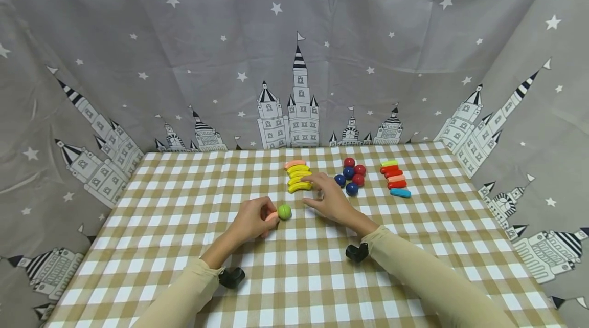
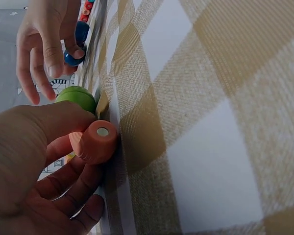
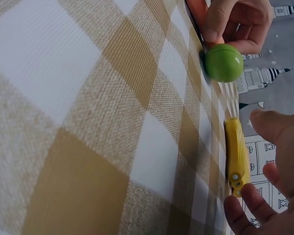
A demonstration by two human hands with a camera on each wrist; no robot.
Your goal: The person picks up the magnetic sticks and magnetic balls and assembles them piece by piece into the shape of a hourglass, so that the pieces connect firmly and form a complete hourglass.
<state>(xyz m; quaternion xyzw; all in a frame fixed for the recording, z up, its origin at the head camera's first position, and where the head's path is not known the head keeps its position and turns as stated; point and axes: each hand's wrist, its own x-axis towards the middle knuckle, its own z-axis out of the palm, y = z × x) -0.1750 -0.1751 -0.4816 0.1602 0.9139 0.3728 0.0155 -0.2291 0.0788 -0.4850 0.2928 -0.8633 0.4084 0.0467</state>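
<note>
Between thumb and fingers, my left hand pinches an orange curved toy rod on the tablecloth. A pale round dot shows on the rod's near end. At its other end a green toy ball sits close by; whether they touch, I cannot tell. My right hand hovers to the ball's right with thumb and fingers apart, holding nothing. Its fingertips come near a stack of yellow curved toy rods, which also show as yellow rods in the right wrist view.
Another orange curved rod lies behind the yellow ones. Right of them cluster red balls and blue balls. Farther right is a column of short straight rods, with a blue rod nearest. A grey curtain stands behind the checked tablecloth.
</note>
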